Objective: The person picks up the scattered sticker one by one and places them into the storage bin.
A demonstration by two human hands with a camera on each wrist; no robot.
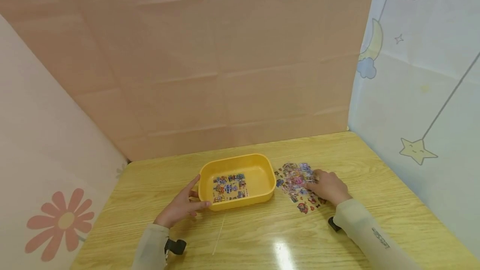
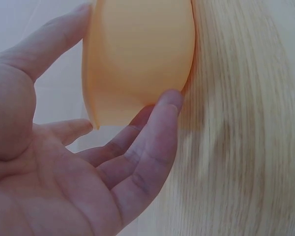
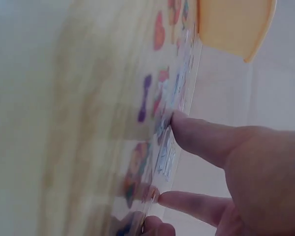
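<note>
In the head view a yellow plastic tray (image 1: 261, 180) sits on the table. Inside it, toward the left, lies a clear sticker sheet (image 1: 229, 188) with small colourful figures. My left hand (image 1: 180, 207) holds the tray's left end, thumb at the near rim; in the left wrist view several fingers (image 2: 152, 152) lie against the outer wall. To the right of the tray are overlapping clear sticker sheets (image 1: 294, 180) with pink, red and blue prints. My right hand (image 1: 331, 187) touches their right side, thumb and fingertips spread apart; its palm side is hidden in the head view.
The wood-grain table (image 1: 292, 236) carries a thin pale strip (image 1: 218, 234) in front of the tray. A brown-pink sheet (image 1: 225, 74) hangs behind. Printed white sheets stand at left (image 1: 56, 136) and right (image 1: 420, 95). Dark wrist-worn devices (image 1: 176, 246) are on both wrists.
</note>
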